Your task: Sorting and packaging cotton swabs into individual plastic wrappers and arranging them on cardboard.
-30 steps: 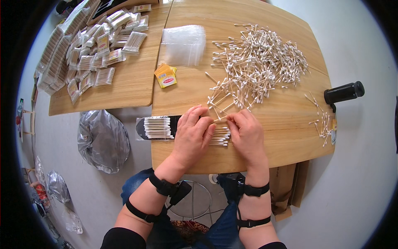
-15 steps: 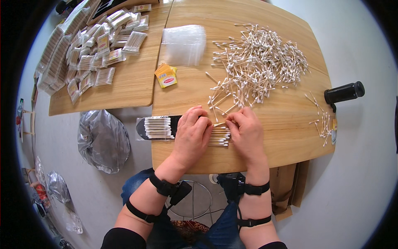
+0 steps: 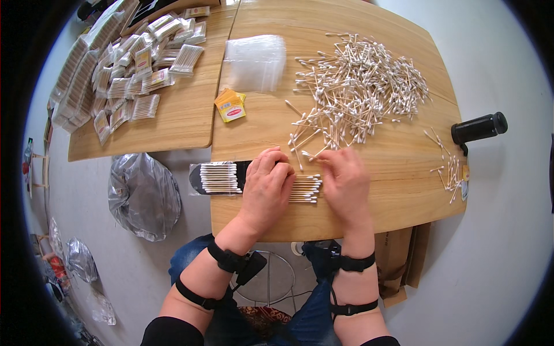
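1. L hand (image 3: pixel 267 181): palm-down, fingers curled over the L part of a swab row (image 3: pixel 304 190). Grip partly closed; underside hidden, so cannot tell if it has hold of the swabs.
2. R hand (image 3: pixel 345 183): at R end of same row, thumb & index drawn close together. Fingertips at one end of a loose swab (image 3: pixel 309 155); cannot tell if grip has hold of it.
3. Swab row pos.: nr front edge of table (image 3: pixel 404 196), sticks approx. side to side, cotton tips toward R hand.
4. Second swab set (image 3: pixel 219 177): L of L hand, side by side, w/ clear film about it, on a black strip (image 3: pixel 195 179) that juts past table's L edge.
5. Loose swab pile (image 3: pixel 369 86): far side of table, crisscrossed; a few stray swabs run down twd the hands.
6. Clear bags (image 3: pixel 255 60): flat stack, far L of pile. Yellow cards (image 3: pixel 232 106): just below stack.
7. Filled packs (image 3: pixel 144 69): heaped on adj. table (image 3: pixel 179 124), upper L.
8. Black cylinder (image 3: pixel 479 128): at R edge; small swab group (image 3: pixel 450 179) nearby.
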Available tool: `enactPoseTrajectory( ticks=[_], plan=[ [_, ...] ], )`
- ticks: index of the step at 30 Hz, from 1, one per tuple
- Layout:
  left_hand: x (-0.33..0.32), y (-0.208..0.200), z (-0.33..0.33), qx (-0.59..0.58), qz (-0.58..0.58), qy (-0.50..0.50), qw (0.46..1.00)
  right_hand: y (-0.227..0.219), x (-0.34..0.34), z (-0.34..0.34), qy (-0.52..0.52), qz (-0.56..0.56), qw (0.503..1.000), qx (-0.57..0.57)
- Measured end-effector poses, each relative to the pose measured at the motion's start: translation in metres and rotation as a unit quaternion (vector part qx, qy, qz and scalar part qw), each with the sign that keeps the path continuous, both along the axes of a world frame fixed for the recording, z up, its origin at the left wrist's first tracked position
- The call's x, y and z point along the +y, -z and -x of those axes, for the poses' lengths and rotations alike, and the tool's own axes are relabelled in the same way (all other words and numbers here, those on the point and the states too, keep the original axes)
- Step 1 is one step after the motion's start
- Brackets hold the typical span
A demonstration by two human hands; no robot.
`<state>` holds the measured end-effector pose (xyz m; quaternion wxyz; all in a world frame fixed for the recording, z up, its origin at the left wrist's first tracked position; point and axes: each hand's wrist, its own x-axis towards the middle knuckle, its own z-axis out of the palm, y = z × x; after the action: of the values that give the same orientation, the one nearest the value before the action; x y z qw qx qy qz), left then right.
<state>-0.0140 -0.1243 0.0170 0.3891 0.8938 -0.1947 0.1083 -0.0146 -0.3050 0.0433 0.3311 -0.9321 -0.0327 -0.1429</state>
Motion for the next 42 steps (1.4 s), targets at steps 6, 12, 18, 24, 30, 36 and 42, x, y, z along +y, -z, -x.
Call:
enactPoseTrajectory(
  ticks=[6,12,18,24,30,36,42],
  plan=[
    [0.002,0.001,0.001,-0.001,-0.008,-0.008,1.0,0.002,0.013,0.001,-0.087,0.011,0.996,-0.004],
    [0.001,-0.001,0.001,0.004,0.005,0.012,1.0,0.001,-0.015,0.008,0.021,-0.008,1.0,-0.007],
    [-0.006,-0.004,0.012,0.155,0.323,0.014,0.933,0.012,0.023,0.03,-0.053,-0.185,0.981,-0.002],
    [-0.01,0.004,0.015,0.187,0.45,0.017,0.873,0.014,0.048,0.036,-0.068,-0.271,0.96,0.026],
    [-0.014,0.005,0.015,0.213,0.52,0.035,0.826,0.028,0.04,0.035,-0.055,-0.353,0.934,0.002],
    [-0.001,0.001,0.015,0.205,0.52,0.016,0.829,0.01,0.017,0.036,-0.095,-0.053,0.994,0.019],
    [0.024,-0.018,0.008,0.129,0.367,-0.042,0.92,0.005,0.016,0.05,-0.128,0.154,0.976,0.083]
  ],
)
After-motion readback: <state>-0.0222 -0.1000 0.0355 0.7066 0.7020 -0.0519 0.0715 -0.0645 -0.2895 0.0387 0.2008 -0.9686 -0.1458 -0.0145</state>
